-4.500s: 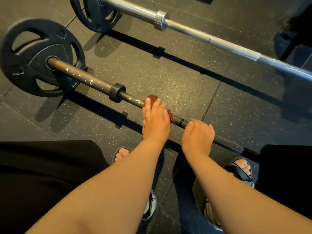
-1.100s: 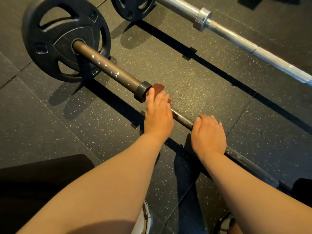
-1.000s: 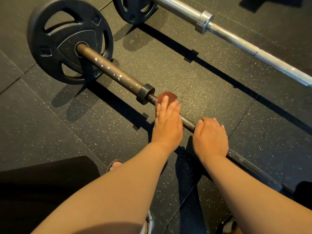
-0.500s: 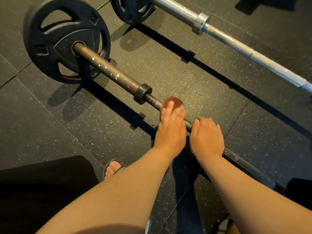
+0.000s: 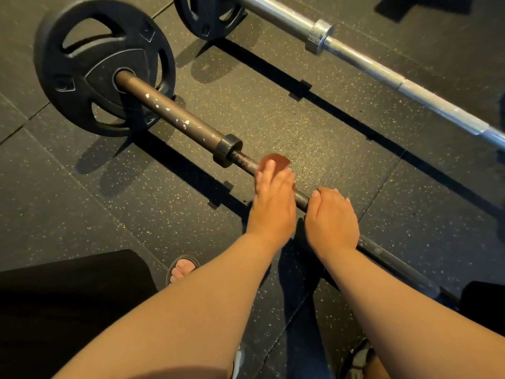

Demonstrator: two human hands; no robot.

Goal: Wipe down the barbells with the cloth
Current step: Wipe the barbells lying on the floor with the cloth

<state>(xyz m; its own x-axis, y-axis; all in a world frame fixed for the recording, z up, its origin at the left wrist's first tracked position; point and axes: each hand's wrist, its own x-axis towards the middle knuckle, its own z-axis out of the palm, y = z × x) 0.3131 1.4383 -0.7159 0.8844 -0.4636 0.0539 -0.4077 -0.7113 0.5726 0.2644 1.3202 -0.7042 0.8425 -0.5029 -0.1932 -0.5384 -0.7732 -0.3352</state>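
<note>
Closest to the camera, at the lower left, black clothing point(image 5: 68, 310) covers the person's lap, and the toes of a sandalled foot point(image 5: 181, 269) show on the floor beside it. Two bare forearms reach forward to a dark barbell point(image 5: 188, 123) lying on the speckled rubber floor point(image 5: 314, 127), running from lower right to upper left. The right hand point(image 5: 332, 218) wraps the bar, fingers curled over its top. Just beside it, the left hand point(image 5: 273, 203) lies across the bar with fingers straight, pressing a reddish-brown cloth point(image 5: 276, 161) onto the shaft. Only the cloth's far edge shows past the fingertips; the hand hides the rest. Just beyond sits the bar's collar point(image 5: 226, 149), then a sleeve flecked with pale marks and a black weight plate point(image 5: 103, 67). Farther off, a silver barbell point(image 5: 363, 64) lies parallel, apart from the first, its own smaller black plate point(image 5: 202, 23) cut off by the top edge.
</note>
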